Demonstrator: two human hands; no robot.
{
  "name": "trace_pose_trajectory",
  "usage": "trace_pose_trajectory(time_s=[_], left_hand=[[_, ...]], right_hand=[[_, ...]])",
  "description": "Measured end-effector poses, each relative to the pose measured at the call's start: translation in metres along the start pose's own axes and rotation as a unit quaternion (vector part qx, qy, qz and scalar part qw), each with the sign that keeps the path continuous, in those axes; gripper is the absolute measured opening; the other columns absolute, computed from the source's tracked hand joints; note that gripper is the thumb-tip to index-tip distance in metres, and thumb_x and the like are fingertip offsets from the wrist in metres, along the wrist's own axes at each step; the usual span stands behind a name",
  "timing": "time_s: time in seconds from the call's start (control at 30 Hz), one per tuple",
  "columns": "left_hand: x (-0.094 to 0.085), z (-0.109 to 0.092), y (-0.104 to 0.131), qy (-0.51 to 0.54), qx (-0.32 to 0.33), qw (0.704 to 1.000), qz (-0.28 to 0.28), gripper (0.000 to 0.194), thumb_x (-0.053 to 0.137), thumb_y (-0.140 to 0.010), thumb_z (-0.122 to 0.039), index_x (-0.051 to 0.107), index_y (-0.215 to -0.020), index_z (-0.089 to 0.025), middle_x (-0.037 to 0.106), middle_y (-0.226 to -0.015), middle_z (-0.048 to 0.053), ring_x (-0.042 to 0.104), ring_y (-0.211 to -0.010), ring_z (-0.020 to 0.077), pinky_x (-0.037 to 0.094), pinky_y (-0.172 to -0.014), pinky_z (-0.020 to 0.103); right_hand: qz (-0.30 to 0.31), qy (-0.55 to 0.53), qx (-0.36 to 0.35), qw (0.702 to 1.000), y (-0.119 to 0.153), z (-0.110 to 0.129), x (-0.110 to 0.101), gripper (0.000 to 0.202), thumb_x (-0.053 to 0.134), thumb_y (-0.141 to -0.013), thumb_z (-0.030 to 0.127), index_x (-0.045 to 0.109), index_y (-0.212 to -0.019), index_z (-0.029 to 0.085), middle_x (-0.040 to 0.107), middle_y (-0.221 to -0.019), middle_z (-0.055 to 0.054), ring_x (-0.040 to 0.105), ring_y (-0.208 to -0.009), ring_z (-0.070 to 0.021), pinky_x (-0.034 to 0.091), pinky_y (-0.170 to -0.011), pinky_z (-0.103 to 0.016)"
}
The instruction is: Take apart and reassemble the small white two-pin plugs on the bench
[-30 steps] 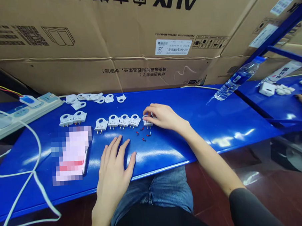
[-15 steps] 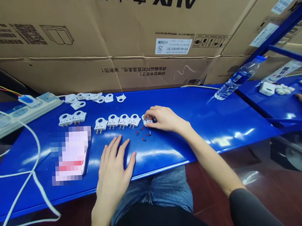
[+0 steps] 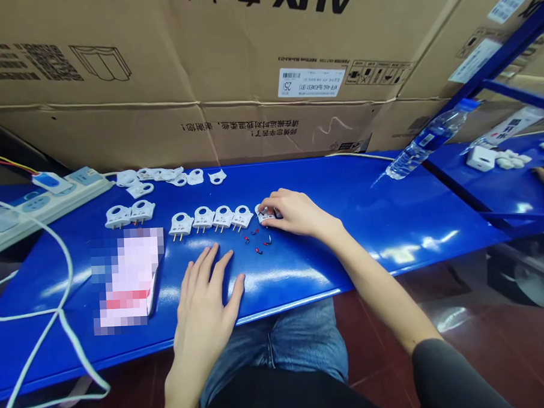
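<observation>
My right hand (image 3: 297, 212) has its thumb and fingers closed on a white plug (image 3: 266, 217) at the right end of a row, partly hidden by the fingers. To its left stand several similar white two-pin plugs (image 3: 203, 218) with ring-shaped tops, their pins toward me. Just in front of the held plug lie several short red and black wire pieces (image 3: 258, 251). My left hand (image 3: 208, 303) rests palm down on the blue table (image 3: 293, 275), fingers spread, holding nothing. It lies between the plug row and the table's front edge.
Two more plugs (image 3: 130, 214) and several white covers (image 3: 195, 176) lie further left. A blurred-out phone-like object (image 3: 133, 273), a power strip (image 3: 46, 202) and a white cable (image 3: 70, 285) occupy the left side. A water bottle (image 3: 425, 142) leans at right. A cardboard box (image 3: 158, 82) stands behind.
Almost nothing differs. My right hand stays on the plug with only a tiny shift of its fingers, and my left hand has kept its place.
</observation>
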State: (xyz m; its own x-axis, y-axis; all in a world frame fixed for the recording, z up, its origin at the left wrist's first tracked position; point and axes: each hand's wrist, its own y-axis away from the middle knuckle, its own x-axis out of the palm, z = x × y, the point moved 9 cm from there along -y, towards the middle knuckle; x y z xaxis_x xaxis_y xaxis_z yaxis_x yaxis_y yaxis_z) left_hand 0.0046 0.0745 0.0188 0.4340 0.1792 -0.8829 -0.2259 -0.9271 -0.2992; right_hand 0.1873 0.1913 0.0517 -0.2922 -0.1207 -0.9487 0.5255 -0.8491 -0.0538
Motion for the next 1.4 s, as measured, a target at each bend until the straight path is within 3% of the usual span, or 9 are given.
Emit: trace_pose_trajectory(time_s=[0.3,0.4,0.53,0.67,0.87,1.0,1.13,1.4], left_hand=[[0.002,0.001,0.001,-0.006,0.001,1.000,0.005,0.048,0.045,-0.107,-0.047,0.055,-0.145,-0.021,0.052,-0.159,0.013,0.043,-0.153,0.0328,0.031,-0.128,0.059],[0.000,0.003,-0.001,-0.005,-0.007,1.000,0.007,0.046,0.045,-0.106,-0.048,0.057,-0.142,-0.022,0.054,-0.157,0.013,0.048,-0.148,0.0343,0.036,-0.124,0.059],[-0.006,0.004,-0.013,-0.032,-0.034,0.999,0.000,0.046,0.046,-0.105,-0.048,0.060,-0.139,-0.021,0.064,-0.143,0.014,0.058,-0.131,0.0369,0.050,-0.106,0.056],[-0.010,0.003,-0.034,-0.075,-0.032,0.997,0.007,0.050,0.041,-0.106,-0.046,0.055,-0.147,-0.021,0.068,-0.127,0.015,0.062,-0.118,0.0358,0.053,-0.096,0.052],[0.004,-0.006,-0.050,-0.056,0.014,0.998,0.026,0.048,0.037,-0.108,-0.037,0.055,-0.150,-0.024,0.067,-0.112,0.011,0.063,-0.103,0.0286,0.052,-0.088,0.042],[0.011,-0.015,-0.046,-0.027,0.037,0.998,0.033,0.047,0.037,-0.108,-0.036,0.055,-0.150,-0.022,0.068,-0.116,0.012,0.063,-0.107,0.0284,0.051,-0.089,0.042],[0.009,-0.015,-0.042,-0.008,0.033,0.999,0.020,0.046,0.038,-0.108,-0.038,0.056,-0.147,-0.021,0.067,-0.120,0.012,0.063,-0.111,0.0287,0.053,-0.094,0.043],[0.007,-0.014,-0.043,-0.022,0.028,0.999,0.006,0.045,0.041,-0.106,-0.038,0.060,-0.143,-0.022,0.065,-0.128,0.014,0.061,-0.116,0.0310,0.055,-0.099,0.048]], right_hand=[[-0.028,-0.008,0.004,1.000,0.001,-0.005,-0.003,0.036,0.069,-0.101,0.039,0.069,-0.131,0.021,0.074,-0.108,-0.006,0.062,-0.107,-0.0239,0.041,-0.082,-0.032],[-0.044,-0.010,-0.003,0.999,0.002,-0.004,-0.007,0.035,0.070,-0.100,0.039,0.070,-0.130,0.021,0.074,-0.106,-0.006,0.062,-0.106,-0.0230,0.040,-0.082,-0.031],[-0.040,-0.032,0.013,0.999,0.004,-0.005,-0.012,0.020,0.073,-0.097,0.038,0.074,-0.103,0.019,0.072,-0.090,-0.002,0.062,-0.085,-0.0174,0.036,-0.072,-0.029],[0.005,-0.055,-0.001,0.998,0.008,-0.002,-0.010,0.023,0.077,-0.092,0.039,0.071,-0.081,0.021,0.069,-0.076,0.002,0.059,-0.075,-0.0150,0.032,-0.068,-0.028],[0.034,-0.033,-0.058,0.997,0.013,0.018,-0.008,0.013,0.082,-0.090,0.036,0.076,-0.087,0.024,0.069,-0.081,0.001,0.059,-0.083,-0.0178,0.032,-0.069,-0.028],[0.068,-0.029,-0.068,0.995,0.016,0.031,-0.001,0.010,0.083,-0.089,0.032,0.079,-0.094,0.025,0.070,-0.082,0.000,0.061,-0.082,-0.0182,0.033,-0.067,-0.030],[0.083,-0.013,-0.071,0.994,0.018,0.038,0.006,0.004,0.079,-0.089,0.025,0.076,-0.087,0.023,0.072,-0.085,-0.003,0.062,-0.083,-0.0201,0.035,-0.067,-0.030],[0.034,-0.052,-0.082,0.995,0.017,0.042,-0.007,0.005,0.066,-0.093,0.021,0.070,-0.089,0.021,0.072,-0.093,-0.003,0.062,-0.082,-0.0183,0.037,-0.070,-0.029]])
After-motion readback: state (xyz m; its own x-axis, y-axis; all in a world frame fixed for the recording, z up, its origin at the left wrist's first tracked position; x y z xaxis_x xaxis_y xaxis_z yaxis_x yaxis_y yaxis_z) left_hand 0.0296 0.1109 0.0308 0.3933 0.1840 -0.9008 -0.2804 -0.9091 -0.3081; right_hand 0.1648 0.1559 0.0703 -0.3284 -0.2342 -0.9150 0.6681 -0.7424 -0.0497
